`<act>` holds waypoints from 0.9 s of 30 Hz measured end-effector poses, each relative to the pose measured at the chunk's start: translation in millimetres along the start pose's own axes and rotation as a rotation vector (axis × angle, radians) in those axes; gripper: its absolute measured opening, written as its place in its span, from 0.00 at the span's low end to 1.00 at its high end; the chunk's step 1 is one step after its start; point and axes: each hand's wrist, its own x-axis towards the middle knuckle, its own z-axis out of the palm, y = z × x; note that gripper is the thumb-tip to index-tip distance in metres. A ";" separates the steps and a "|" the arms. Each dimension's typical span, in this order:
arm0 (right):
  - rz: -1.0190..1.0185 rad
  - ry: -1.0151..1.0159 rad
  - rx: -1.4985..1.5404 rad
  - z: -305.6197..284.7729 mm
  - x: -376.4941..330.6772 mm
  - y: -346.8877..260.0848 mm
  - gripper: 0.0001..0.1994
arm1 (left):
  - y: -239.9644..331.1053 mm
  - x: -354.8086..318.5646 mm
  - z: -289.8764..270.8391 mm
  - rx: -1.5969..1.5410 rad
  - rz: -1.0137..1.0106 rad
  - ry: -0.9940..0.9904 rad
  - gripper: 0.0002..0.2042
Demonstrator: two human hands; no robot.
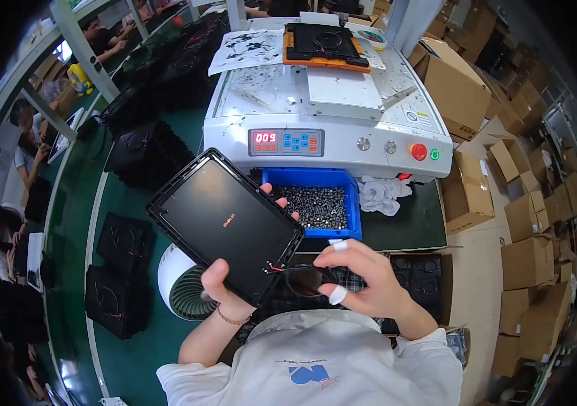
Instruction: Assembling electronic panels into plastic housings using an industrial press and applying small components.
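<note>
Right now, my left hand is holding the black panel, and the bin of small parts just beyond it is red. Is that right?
Not quite: the bin is blue, not red, as the head view shows. The rest holds: your left hand is holding the black panel, and the bin of small parts is just beyond it.

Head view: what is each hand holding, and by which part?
Left hand holds the black panel by its opposite long edges; right hand is at the black cable, hold unclear.
</note>
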 end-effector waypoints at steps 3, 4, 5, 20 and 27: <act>0.037 0.060 0.070 11.6 3.3 -1.3 0.14 | -4.3 -1.7 3.9 0.110 0.024 0.018 0.47; 0.015 0.059 0.010 14.5 8.8 -2.2 0.13 | -2.8 -1.0 1.6 0.161 0.032 -0.002 0.47; -0.005 0.059 -0.052 17.6 13.1 -2.7 0.11 | -1.9 -0.5 -0.6 0.211 0.040 -0.022 0.46; 0.435 -0.004 0.890 51.3 0.2 32.7 0.05 | 0.1 -5.0 6.6 -0.182 -0.033 0.057 0.52; 0.608 0.003 0.934 54.9 0.9 36.0 0.06 | -9.4 -7.3 -2.4 -0.011 0.028 0.033 0.51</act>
